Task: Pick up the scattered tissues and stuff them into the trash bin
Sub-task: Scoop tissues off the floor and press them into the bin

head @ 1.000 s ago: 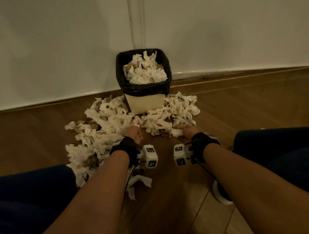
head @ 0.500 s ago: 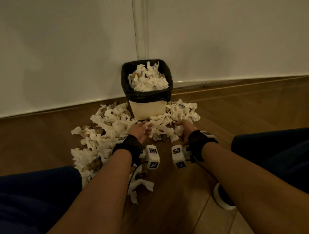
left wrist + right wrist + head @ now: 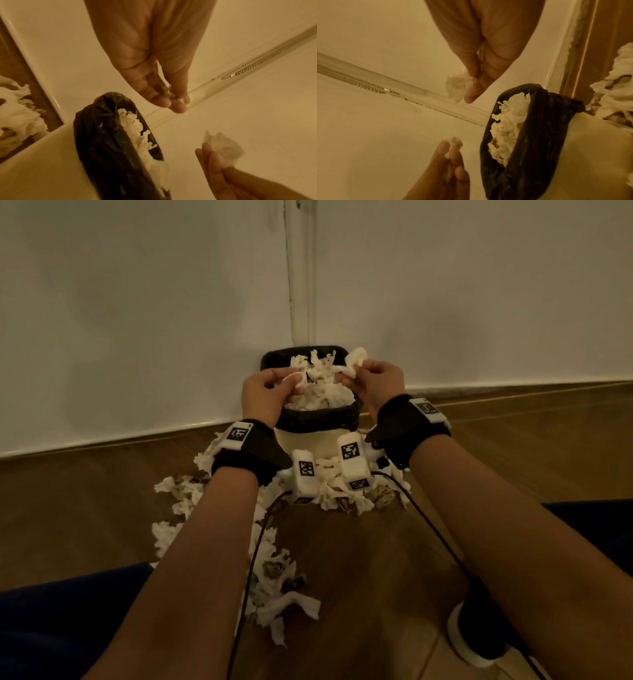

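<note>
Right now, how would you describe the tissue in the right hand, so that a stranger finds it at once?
Start at the white wall's vertical seam; the black-lined trash bin stands below it. Above the bin's right side, the right hand pinches a crumpled tissue. It is raised clear of the heap in the bin and is larger than the scrap in the left hand.

Forearms bare; no sleeves. Each wrist carries a black strap: left strap (image 3: 246, 455); right strap (image 3: 406, 428). A flat white tag with a black square-pattern marker sits on top of each strap: left tag (image 3: 238, 435); right tag (image 3: 428, 409). A white rounded block with like markers projects inward from each strap: left block (image 3: 305, 472); right block (image 3: 352, 462). A thin black cable (image 3: 253, 553) trails from each block. Legs in dark blue trousers (image 3: 51, 621); dark shoe (image 3: 479, 631) with white sole.
</note>
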`<act>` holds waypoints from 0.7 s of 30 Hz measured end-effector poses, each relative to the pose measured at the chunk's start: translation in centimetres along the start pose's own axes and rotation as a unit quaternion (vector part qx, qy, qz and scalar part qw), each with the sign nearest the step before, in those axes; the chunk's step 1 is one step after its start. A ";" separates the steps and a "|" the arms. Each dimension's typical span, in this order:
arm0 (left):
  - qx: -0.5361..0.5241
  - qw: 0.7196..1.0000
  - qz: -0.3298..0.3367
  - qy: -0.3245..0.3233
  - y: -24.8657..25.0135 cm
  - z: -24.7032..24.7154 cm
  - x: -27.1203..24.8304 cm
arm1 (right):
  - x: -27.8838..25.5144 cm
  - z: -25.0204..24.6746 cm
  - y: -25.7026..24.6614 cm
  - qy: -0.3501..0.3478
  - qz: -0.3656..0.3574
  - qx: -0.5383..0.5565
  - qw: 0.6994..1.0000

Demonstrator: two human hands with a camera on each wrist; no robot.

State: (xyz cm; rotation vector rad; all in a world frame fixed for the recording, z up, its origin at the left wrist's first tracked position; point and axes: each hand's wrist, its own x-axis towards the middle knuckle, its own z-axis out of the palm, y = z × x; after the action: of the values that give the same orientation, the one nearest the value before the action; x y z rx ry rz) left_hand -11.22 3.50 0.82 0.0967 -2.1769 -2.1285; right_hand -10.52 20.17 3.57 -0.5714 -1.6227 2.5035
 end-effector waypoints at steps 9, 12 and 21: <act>0.103 0.993 -0.013 -0.050 -2.1 0.1 2.1 | 1.1 0.0 1.9 -0.066 0.043 -0.114 0.990; 0.100 0.993 -0.027 -0.062 -2.2 0.3 2.2 | 1.0 -0.1 2.1 -0.076 0.048 -0.107 0.990; -0.014 0.999 0.037 0.022 -3.0 1.1 -1.9 | 1.3 -4.4 2.8 0.123 0.004 0.012 0.992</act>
State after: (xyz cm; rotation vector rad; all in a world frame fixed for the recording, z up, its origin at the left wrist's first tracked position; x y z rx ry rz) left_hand -9.48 4.73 -2.24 0.0579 -2.0923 -2.0959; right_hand -9.81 23.10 -0.89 -0.8485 -1.4995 2.3437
